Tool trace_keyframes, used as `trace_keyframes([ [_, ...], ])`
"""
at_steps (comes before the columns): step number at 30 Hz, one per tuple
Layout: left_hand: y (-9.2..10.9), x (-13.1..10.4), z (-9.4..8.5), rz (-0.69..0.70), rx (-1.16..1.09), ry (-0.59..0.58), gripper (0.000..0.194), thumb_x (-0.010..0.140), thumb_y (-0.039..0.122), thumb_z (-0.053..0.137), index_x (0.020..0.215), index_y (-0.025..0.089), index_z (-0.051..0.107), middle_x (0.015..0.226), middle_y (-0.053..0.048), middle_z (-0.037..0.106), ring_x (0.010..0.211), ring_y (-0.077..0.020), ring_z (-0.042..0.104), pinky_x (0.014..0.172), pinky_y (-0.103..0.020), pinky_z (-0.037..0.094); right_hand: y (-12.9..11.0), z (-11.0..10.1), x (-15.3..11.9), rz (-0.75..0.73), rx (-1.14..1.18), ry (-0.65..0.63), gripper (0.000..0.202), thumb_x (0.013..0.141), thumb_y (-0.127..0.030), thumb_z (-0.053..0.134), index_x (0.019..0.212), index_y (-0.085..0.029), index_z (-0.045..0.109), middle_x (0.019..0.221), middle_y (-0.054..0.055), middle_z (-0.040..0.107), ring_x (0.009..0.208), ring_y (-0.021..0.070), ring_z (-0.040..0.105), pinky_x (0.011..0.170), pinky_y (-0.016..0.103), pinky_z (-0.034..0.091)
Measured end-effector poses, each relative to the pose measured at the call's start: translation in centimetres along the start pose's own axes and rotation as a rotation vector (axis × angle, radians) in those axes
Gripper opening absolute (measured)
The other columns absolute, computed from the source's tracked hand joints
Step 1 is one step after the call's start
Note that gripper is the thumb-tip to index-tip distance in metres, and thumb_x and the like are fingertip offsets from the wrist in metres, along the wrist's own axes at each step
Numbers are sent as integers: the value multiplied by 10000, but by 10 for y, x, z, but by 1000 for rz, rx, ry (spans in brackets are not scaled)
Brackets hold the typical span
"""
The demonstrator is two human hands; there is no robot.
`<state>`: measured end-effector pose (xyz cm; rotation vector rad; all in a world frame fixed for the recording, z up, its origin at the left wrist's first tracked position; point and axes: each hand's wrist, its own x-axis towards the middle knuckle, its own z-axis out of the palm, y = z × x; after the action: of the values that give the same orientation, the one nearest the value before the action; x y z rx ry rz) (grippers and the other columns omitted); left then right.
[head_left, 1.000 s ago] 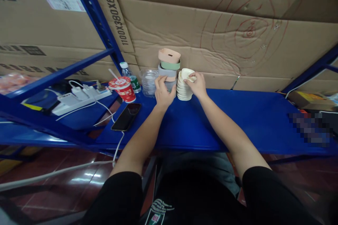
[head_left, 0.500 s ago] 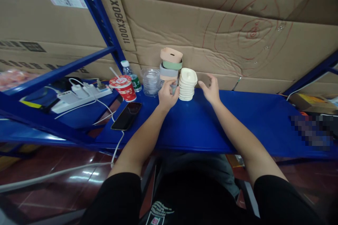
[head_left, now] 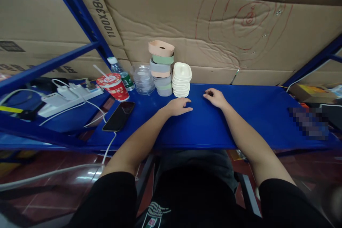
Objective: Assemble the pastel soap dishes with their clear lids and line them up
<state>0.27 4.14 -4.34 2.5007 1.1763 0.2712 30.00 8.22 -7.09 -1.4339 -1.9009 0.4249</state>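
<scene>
My left hand point(head_left: 178, 107) is just in front of a stack of cream-coloured, rounded-square lids or dishes point(head_left: 182, 80), holding nothing, its thumb and fingers apart. To the right, my right hand point(head_left: 215, 97) hovers at or rests on the blue table with curled, parted fingers and nothing visible in them. Beside the cream stack, on its left, rises a taller stack of pastel bowls or containers point(head_left: 161, 67) in grey, green and peach. A stack of clear plastic containers point(head_left: 144, 80) comes after it on the left.
A red paper cup with a straw point(head_left: 115, 87) and a water bottle point(head_left: 122, 73) stand at the left. Near them lie a phone point(head_left: 119, 116) and a white power strip point(head_left: 70, 99) with cables. Cardboard point(head_left: 160, 14) backs the blue table point(head_left: 203, 131); a blue frame post point(head_left: 80, 10) rises at left.
Both hands have come away from the stacks and lower toward me. My left hand no longer covers the pastel stack. The view has shifted somewhat, and the stacks appear farther left.
</scene>
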Motion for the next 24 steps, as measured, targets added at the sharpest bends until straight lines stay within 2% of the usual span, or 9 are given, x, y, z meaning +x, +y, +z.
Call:
trace_keyframes([
  [3,-2,0,-2,-16,-20,5,650,954,590,601,1447,168,628,1141,-95,741,1034,-267,700,896,-371,512,-20,9,-11,-233,-252,-212,409,916,-456,748,1240,-205,751,1282,147,756,1209,343,686,1110,558,501],
  [7,-3,0,-2,-15,-27,0,658,946,597,600,1442,165,633,1126,-93,737,1018,-262,692,887,-369,508,-34,13,-18,-310,-380,-317,470,985,-491,678,1356,-205,711,1405,164,695,1334,362,626,1147,556,477],
  [24,-1,-2,-4,-11,-38,1,658,938,610,597,1431,176,635,1115,-92,736,1008,-252,692,871,-351,500,-41,5,-20,-294,-378,-357,499,991,-490,686,1394,-195,692,1464,162,674,1368,363,618,1171,546,471],
])
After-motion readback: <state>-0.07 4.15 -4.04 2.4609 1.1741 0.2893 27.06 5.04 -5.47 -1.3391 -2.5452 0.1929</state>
